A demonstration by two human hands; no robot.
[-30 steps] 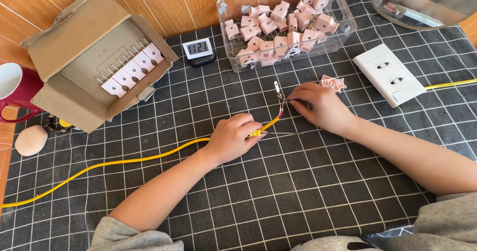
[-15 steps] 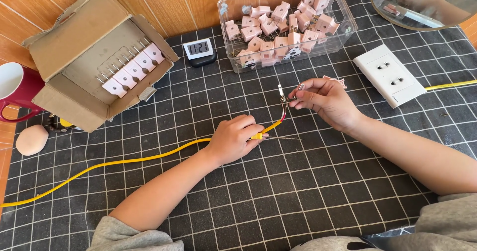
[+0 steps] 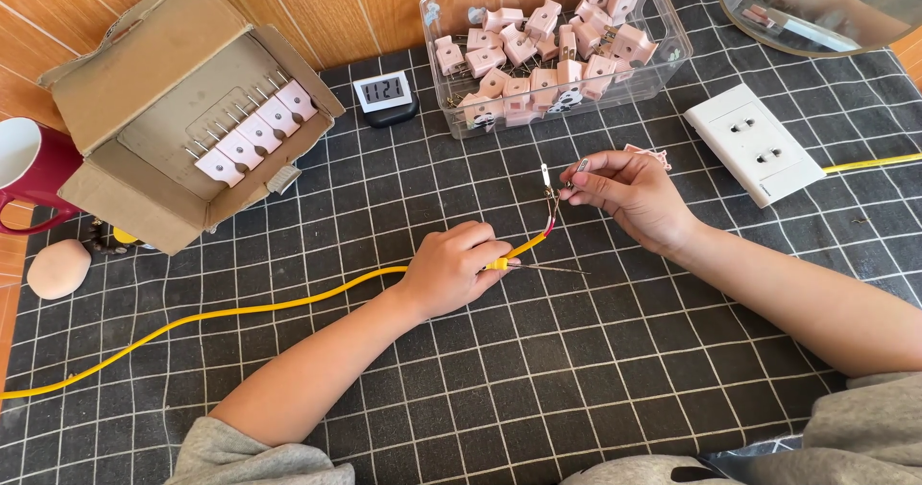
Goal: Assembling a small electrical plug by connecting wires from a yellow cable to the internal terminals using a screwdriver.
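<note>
2 hands worked the stripped end of a yellow cable over the grid mat.

I saw my right hand [image 3: 634, 197] pinching a small metal piece beside the bared red wire [image 3: 550, 224], which pointed up and away from me. My left hand [image 3: 451, 269] was closed around the yellow cable [image 3: 288, 304], whose long axis ran left to right across the black grid mat [image 3: 538, 379], sheath cut back. Beyond lay a clear tub of pink plugs [image 3: 552, 48] and a white socket [image 3: 754, 144].

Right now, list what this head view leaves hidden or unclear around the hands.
- Yellow cable: runs off the left edge.
- Left hand: covers the cable's sheath end.
- Right hand: mostly hides a pink part; the metal piece at its fingertips is too small to identify.
- Red mug: cut by the left edge.
</note>
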